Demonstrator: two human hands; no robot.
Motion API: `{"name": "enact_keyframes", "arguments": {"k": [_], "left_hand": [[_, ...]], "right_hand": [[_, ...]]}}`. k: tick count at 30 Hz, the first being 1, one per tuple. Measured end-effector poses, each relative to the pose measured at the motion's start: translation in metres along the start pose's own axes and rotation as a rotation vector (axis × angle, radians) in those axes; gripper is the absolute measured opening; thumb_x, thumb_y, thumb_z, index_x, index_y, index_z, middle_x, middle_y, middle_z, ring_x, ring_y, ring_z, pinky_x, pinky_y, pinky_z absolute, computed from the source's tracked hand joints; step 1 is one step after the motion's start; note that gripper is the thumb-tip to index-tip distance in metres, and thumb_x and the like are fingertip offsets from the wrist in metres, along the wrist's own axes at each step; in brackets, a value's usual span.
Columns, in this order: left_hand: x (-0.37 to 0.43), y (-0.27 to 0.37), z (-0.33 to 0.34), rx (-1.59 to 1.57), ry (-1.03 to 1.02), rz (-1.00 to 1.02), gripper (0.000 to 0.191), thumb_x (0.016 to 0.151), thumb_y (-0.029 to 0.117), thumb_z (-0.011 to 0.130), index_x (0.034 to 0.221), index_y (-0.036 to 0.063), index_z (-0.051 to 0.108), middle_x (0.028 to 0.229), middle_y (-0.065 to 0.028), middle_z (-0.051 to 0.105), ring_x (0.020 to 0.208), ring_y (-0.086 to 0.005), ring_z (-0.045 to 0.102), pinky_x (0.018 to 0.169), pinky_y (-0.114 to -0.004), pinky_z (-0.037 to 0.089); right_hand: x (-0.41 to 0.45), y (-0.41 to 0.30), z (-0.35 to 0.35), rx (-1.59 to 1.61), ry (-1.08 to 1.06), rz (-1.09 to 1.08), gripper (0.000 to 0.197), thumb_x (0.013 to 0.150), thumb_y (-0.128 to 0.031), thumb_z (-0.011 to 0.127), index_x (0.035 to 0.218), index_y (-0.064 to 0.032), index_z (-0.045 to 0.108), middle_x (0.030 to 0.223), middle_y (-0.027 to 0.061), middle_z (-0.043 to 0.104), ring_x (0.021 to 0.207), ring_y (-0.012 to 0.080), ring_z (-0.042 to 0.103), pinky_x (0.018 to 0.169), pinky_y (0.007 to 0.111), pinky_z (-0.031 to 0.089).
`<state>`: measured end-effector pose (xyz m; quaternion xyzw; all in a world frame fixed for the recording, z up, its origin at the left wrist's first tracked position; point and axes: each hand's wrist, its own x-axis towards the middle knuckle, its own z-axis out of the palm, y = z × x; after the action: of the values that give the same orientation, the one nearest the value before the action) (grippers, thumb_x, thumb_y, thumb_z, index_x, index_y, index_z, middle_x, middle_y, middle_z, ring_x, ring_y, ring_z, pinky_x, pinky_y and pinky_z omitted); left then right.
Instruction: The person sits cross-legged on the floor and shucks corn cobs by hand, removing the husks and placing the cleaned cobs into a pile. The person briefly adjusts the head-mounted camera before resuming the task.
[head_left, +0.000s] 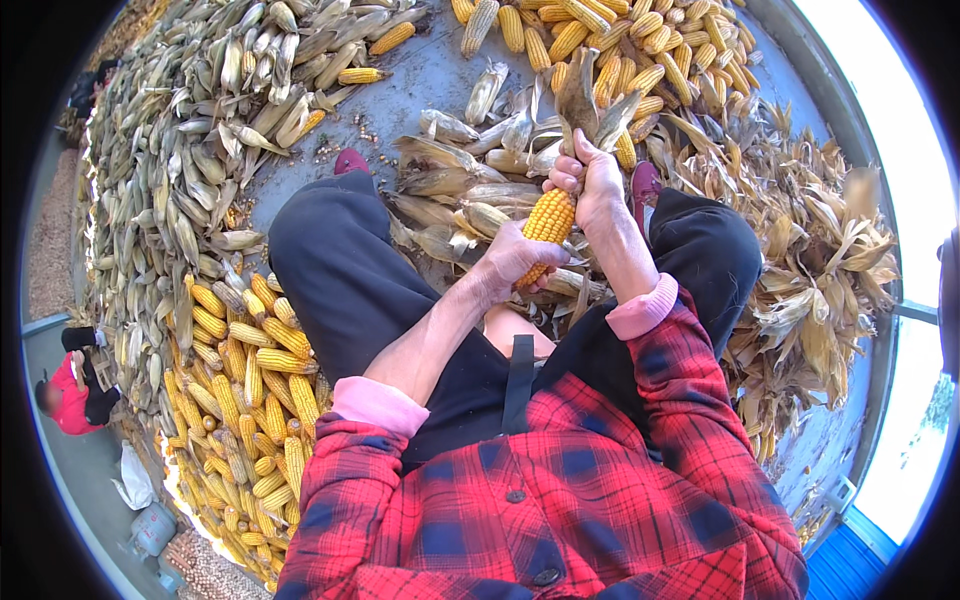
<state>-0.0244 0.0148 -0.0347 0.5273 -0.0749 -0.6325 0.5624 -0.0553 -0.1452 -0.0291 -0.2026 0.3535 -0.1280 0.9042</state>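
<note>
A yellow ear of corn (551, 219) with bared kernels slants between my two hands, above my lap. My left hand (514, 259) wraps around its lower part, thumb across the kernels. At the other end my right hand (592, 176) grips the dry husk (579, 94) where it joins the ear; the husk leaves stick up past my fingers. Beneath and beyond my hands, several unhusked ears of corn (480, 176) lie on the floor between my feet.
Unhusked corn (180, 150) is heaped on the left, with husked ears (255, 397) piled nearer me. More husked ears (645, 45) lie beyond my right foot. Loose husks (795, 225) mound at my right. A person (71, 390) in red sits at the far left, near a gas cylinder (152, 529).
</note>
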Motion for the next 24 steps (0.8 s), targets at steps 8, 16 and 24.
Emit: {"name": "enact_keyframes", "arguments": {"k": [8,16,24], "left_hand": [[-0.008,-0.02,0.032,-0.639,-0.035,-0.014,0.019,0.078,0.014,0.064,0.089,0.0046,0.052,0.069,-0.003,0.051,0.051,-0.0113,0.048,0.042,-0.023,0.039],[0.006,-0.025,0.034,-0.708,0.002,-0.001,0.02,0.085,0.023,0.064,0.093,0.0094,0.052,0.075,-0.0037,0.055,0.058,-0.0133,0.051,0.046,-0.025,0.04],[0.003,-0.012,0.003,-0.681,0.164,0.097,0.026,0.084,0.021,0.068,0.1,0.01,0.051,0.079,-0.0031,0.055,0.065,-0.0148,0.055,0.052,-0.027,0.044]], "right_hand": [[0.0,0.001,0.0,0.211,-0.003,-0.221,0.042,0.101,-0.04,0.033,0.069,-0.0145,0.045,0.05,-0.0065,0.031,0.041,0.0111,0.028,0.052,0.034,0.033],[0.011,-0.007,-0.016,0.638,-0.008,-0.037,0.047,0.093,-0.05,0.051,0.067,-0.0107,0.044,0.054,-0.002,0.039,0.052,0.0155,0.043,0.063,0.035,0.042],[-0.005,-0.005,-0.028,0.437,-0.023,-0.055,0.024,0.092,-0.025,0.055,0.083,-0.0031,0.051,0.074,0.0088,0.054,0.074,0.0246,0.056,0.081,0.049,0.05]]}}
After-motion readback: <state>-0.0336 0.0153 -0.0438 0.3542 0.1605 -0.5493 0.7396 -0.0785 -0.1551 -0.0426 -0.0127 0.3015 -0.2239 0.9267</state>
